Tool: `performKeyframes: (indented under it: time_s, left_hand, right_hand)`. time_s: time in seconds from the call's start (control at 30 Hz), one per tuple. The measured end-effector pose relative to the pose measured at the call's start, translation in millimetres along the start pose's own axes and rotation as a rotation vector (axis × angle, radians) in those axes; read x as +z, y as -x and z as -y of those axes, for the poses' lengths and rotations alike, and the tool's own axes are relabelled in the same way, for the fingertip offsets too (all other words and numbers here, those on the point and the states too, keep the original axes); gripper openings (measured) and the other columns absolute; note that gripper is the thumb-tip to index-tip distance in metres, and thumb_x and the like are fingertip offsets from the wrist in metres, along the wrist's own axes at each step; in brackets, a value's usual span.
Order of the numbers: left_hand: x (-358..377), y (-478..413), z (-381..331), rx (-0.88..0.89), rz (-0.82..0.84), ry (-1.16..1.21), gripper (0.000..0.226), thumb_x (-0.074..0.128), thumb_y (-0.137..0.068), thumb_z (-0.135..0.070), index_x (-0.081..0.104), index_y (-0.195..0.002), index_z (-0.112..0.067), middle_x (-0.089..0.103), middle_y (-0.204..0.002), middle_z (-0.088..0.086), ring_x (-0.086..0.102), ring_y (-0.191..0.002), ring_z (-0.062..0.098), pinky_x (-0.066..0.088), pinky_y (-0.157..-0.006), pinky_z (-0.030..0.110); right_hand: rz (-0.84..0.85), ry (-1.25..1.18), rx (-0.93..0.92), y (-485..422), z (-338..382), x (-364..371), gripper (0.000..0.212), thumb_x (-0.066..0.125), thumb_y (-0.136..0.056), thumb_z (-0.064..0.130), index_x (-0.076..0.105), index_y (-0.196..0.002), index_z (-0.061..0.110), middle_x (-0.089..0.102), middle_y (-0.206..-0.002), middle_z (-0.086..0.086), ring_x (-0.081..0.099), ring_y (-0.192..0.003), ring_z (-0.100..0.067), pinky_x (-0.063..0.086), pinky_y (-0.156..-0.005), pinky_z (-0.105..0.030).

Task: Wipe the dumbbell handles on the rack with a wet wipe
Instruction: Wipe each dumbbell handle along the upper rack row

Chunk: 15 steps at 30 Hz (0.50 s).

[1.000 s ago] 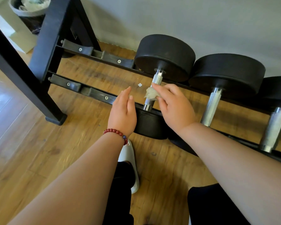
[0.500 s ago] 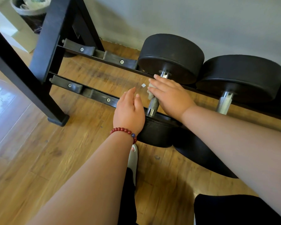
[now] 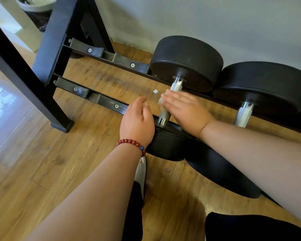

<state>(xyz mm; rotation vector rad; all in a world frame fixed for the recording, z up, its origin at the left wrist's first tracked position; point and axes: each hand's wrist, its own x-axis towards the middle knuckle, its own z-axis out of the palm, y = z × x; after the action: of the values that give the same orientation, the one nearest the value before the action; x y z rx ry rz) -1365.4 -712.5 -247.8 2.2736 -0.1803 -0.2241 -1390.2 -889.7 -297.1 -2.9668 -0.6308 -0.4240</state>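
The left-most dumbbell lies across the rack rails, its knurled steel handle (image 3: 176, 87) running between two black weights. My right hand (image 3: 185, 108) lies over the middle of that handle and holds the pale wet wipe (image 3: 161, 102) against it. The fingers reach across to the left, blurred by motion, and the thumb is hidden. My left hand (image 3: 137, 122), with a red bead bracelet at the wrist, hangs relaxed and empty just left of the handle, beside the front weight (image 3: 165, 146). A second dumbbell's handle (image 3: 242, 115) shows to the right.
The black rack rail (image 3: 101, 100) and its upright leg (image 3: 47, 54) stand on the wooden floor to the left. A bin (image 3: 35, 9) sits at the far top left. A small white scrap (image 3: 155, 91) lies on the floor. A white slipper (image 3: 140, 173) shows beneath my left arm.
My right hand went up the handle to the far weight with the wipe, then slid back toward the middle, uncovering the upper knurled part. The left hand stayed beside the handle.
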Motion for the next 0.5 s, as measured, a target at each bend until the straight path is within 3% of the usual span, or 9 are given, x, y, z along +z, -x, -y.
performKeyframes:
  time_s: [0.1,0.23,0.37,0.43,0.5]
  left_hand:
    - [0,1,0,0.000,-0.006,0.005,0.038,0.033,-0.104,-0.024,0.051,-0.136,-0.018,0.056,-0.134,-0.002,0.048,-0.124,0.012,0.035,-0.098,0.025]
    - [-1,1,0,-0.001,-0.014,0.015,0.037,0.033,-0.104,-0.024,0.051,-0.136,-0.018,0.058,-0.131,-0.002,0.051,-0.119,0.013,0.038,-0.095,0.025]
    - [-1,1,1,0.001,-0.008,0.002,0.037,0.034,-0.103,-0.023,0.051,-0.135,-0.019,0.057,-0.132,-0.002,0.050,-0.121,0.012,0.035,-0.094,0.023]
    - [-1,1,0,0.002,-0.010,0.001,0.037,0.034,-0.103,-0.024,0.051,-0.136,-0.019,0.057,-0.131,-0.002,0.050,-0.120,0.012,0.036,-0.094,0.023]
    - [-1,1,0,-0.002,-0.008,0.003,0.038,0.034,-0.103,-0.024,0.051,-0.137,-0.019,0.057,-0.132,-0.002,0.051,-0.119,0.012,0.037,-0.093,0.024]
  right_hand:
    - [0.049,-0.008,-0.206,3,-12,-7,0.045,0.066,-0.079,-0.002,0.064,-0.123,0.004,0.063,-0.127,-0.015,0.059,-0.119,-0.035,0.041,-0.100,-0.050]
    - [-0.019,0.070,0.039,-8,-25,-14,0.061,0.072,-0.065,-0.016,0.063,-0.123,0.002,0.062,-0.128,-0.017,0.058,-0.119,-0.036,0.033,-0.101,-0.049]
    - [0.053,-0.022,-0.239,5,-9,-8,0.041,0.050,-0.085,0.005,0.065,-0.123,0.006,0.063,-0.128,-0.014,0.060,-0.118,-0.034,0.037,-0.099,-0.045]
    - [0.038,0.016,-0.242,3,-21,-10,0.044,0.062,-0.081,-0.002,0.064,-0.124,0.007,0.062,-0.129,-0.013,0.059,-0.119,-0.032,0.037,-0.101,-0.044]
    - [-0.016,0.075,-0.078,0,-26,-10,0.063,0.073,-0.067,-0.014,0.062,-0.126,0.004,0.060,-0.131,-0.016,0.057,-0.122,-0.033,0.033,-0.103,-0.046]
